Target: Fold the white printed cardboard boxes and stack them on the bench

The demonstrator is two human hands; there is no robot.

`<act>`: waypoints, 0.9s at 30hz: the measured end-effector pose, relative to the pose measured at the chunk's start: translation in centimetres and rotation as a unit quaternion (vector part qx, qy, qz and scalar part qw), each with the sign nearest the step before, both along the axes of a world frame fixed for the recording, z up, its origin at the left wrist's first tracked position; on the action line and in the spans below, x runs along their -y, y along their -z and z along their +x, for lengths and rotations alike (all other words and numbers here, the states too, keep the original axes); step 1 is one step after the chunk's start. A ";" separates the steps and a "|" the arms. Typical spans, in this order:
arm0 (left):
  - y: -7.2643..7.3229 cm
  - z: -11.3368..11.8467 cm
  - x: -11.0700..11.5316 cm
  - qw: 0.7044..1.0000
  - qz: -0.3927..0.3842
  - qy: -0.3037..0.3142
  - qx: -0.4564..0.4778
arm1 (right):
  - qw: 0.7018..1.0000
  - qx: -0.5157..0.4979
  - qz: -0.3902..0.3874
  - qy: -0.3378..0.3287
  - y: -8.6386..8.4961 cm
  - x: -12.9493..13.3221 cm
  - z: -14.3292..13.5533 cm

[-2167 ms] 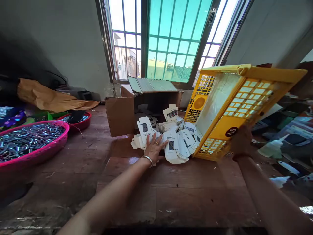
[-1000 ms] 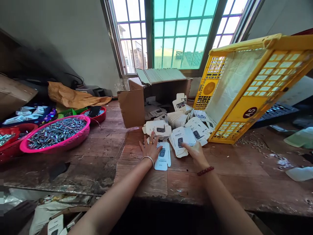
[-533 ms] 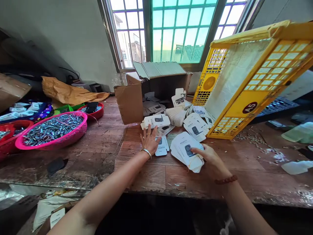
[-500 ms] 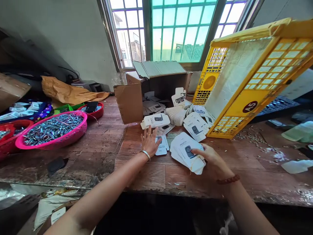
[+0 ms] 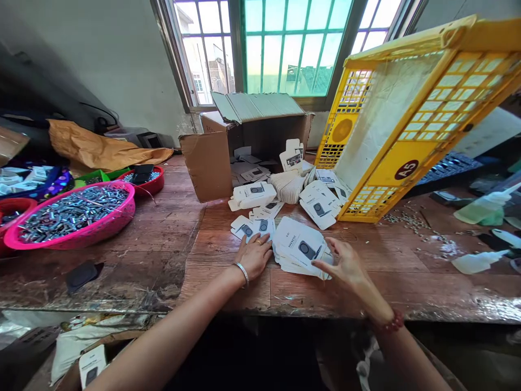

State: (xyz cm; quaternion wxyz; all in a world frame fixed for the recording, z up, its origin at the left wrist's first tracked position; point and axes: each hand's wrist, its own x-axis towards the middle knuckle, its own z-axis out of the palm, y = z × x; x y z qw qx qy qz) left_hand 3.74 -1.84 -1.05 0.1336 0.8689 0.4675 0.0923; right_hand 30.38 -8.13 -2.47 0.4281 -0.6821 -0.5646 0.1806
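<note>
My left hand (image 5: 255,257) lies palm down with its fingers stretched out over two loose flat white cartons (image 5: 244,228), each printed with a dark round device. Just right of it, a fanned stack of the same flat cartons (image 5: 295,239) rests on the table, the top one lettered "MAGNETIC". At the stack's right edge is my right hand (image 5: 348,266), thumb and fingers apart, fingertips against the cartons. Behind, a long row of cartons (image 5: 287,187) leans in front of an open cardboard box (image 5: 207,165), which holds more pieces.
A yellow plastic crate (image 5: 391,157) stands tilted on its side at the right. On the left sit a pink basket of metal pins (image 5: 130,209) and a red basket (image 5: 158,184). Squeeze bottles (image 5: 478,262) and scattered small parts (image 5: 419,228) lie far right.
My left hand has drawn back toward me, and two cartons now lie side by side at its fingertips. The right thumb has slid off the stack's top to its edge, and the grip has loosened.
</note>
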 end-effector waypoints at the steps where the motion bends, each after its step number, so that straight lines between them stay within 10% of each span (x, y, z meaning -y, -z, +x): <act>1: -0.3 0.1 -0.4 1.000 0.003 -0.009 0.007 | 1.000 0.001 0.000 0.004 0.4 0.8 -0.4; 5: -2.0 1.0 -0.7 0.998 0.032 -0.024 0.050 | 1.000 -0.017 0.000 0.014 1.5 2.7 -1.9; 12: -2.0 4.2 1.3 0.987 0.052 0.149 0.012 | 0.998 -0.063 -0.006 0.024 1.0 2.8 -2.2; 27: -2.4 1.1 2.5 0.987 0.077 0.004 0.144 | 0.990 0.085 0.033 0.105 0.9 1.0 0.2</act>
